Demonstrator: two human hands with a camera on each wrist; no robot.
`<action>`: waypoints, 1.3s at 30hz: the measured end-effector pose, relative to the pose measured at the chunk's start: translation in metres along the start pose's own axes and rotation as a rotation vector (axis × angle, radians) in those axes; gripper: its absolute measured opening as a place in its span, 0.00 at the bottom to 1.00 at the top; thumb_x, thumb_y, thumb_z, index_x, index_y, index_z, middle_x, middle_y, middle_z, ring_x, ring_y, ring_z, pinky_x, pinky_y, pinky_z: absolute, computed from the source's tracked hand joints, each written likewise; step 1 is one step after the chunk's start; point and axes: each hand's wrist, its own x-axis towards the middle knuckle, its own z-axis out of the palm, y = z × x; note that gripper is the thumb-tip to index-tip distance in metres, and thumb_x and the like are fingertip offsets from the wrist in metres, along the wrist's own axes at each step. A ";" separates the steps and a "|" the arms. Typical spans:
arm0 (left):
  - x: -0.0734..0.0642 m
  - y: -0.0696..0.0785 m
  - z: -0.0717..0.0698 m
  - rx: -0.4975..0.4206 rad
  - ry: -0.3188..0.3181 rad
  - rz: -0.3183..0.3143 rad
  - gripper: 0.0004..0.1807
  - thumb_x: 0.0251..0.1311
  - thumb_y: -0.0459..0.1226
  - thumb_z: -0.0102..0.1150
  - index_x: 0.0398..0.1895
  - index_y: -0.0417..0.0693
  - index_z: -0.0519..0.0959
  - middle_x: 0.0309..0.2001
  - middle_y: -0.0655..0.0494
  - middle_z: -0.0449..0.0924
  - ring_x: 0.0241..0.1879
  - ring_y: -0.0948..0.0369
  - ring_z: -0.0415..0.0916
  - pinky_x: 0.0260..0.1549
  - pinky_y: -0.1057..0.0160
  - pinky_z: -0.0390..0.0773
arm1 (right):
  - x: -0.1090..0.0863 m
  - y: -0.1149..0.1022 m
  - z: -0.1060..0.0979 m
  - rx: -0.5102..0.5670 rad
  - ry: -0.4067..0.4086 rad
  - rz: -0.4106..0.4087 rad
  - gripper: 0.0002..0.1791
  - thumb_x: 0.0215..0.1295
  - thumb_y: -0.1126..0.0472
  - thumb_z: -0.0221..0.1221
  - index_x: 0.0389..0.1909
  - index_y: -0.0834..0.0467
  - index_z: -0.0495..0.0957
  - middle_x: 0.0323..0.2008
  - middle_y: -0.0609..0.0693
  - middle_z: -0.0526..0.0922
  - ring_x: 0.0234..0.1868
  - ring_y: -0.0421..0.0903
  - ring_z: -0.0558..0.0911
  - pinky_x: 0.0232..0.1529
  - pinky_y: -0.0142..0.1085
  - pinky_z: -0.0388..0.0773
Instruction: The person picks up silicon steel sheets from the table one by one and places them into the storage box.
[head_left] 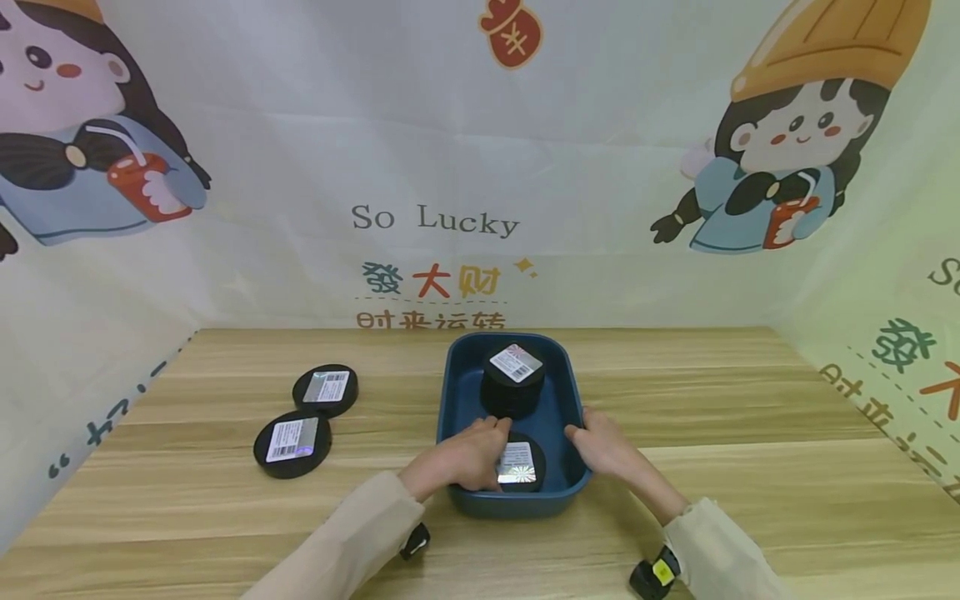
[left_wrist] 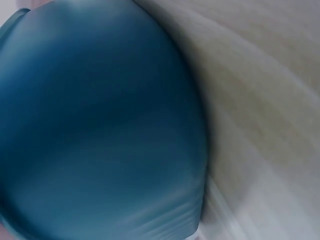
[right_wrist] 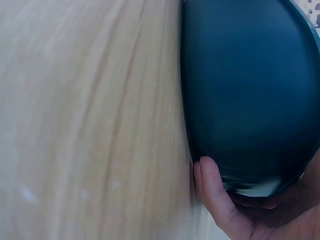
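A blue rectangular bin [head_left: 457,400] stands on the table, its front wall towards me. Inside, at the far end, is a stack of black round discs [head_left: 512,392] with a white and silver label on top. Nearer lies another black round disc [head_left: 534,467], labelled too. Reaching over the left rim, my left hand [head_left: 476,454] grips this near disc by its left side and covers part of it. On the right side, my right hand [head_left: 603,442] holds the bin's wall, thumb over the rim, fingers [right_wrist: 212,185] low on the outside in the right wrist view.
To the left of the bin, two more black discs, a nearer one [head_left: 292,444] and a farther one [head_left: 326,390], lie edge to edge on the wooden table [head_left: 720,400]. A printed cloth backdrop [head_left: 300,167] rises behind the table and along both sides.
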 end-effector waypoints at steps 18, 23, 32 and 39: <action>-0.018 -0.019 -0.021 -0.236 0.150 0.139 0.32 0.48 0.42 0.63 0.55 0.34 0.66 0.50 0.41 0.69 0.50 0.50 0.67 0.49 0.53 0.68 | 0.000 -0.001 0.000 0.025 0.008 0.000 0.12 0.55 0.67 0.46 0.33 0.73 0.71 0.26 0.60 0.77 0.27 0.51 0.77 0.26 0.37 0.73; -0.021 -0.033 -0.024 -0.330 0.334 0.195 0.25 0.50 0.36 0.61 0.50 0.33 0.69 0.45 0.41 0.72 0.45 0.49 0.70 0.44 0.52 0.70 | -0.001 -0.001 -0.001 0.015 0.007 0.001 0.12 0.55 0.67 0.46 0.33 0.72 0.72 0.27 0.59 0.77 0.29 0.51 0.76 0.29 0.38 0.73; -0.030 -0.053 -0.026 -0.517 0.553 0.134 0.17 0.51 0.30 0.58 0.45 0.35 0.71 0.42 0.43 0.75 0.43 0.51 0.72 0.37 0.57 0.74 | -0.001 0.000 -0.001 0.032 0.003 0.011 0.12 0.55 0.67 0.46 0.33 0.73 0.71 0.27 0.60 0.77 0.27 0.51 0.77 0.23 0.37 0.73; -0.042 -0.068 -0.028 -0.552 0.601 0.123 0.16 0.49 0.27 0.58 0.43 0.31 0.71 0.38 0.40 0.76 0.40 0.49 0.73 0.35 0.55 0.75 | -0.001 0.000 0.001 0.027 0.011 0.001 0.11 0.55 0.67 0.46 0.32 0.72 0.72 0.25 0.59 0.77 0.25 0.50 0.77 0.21 0.36 0.72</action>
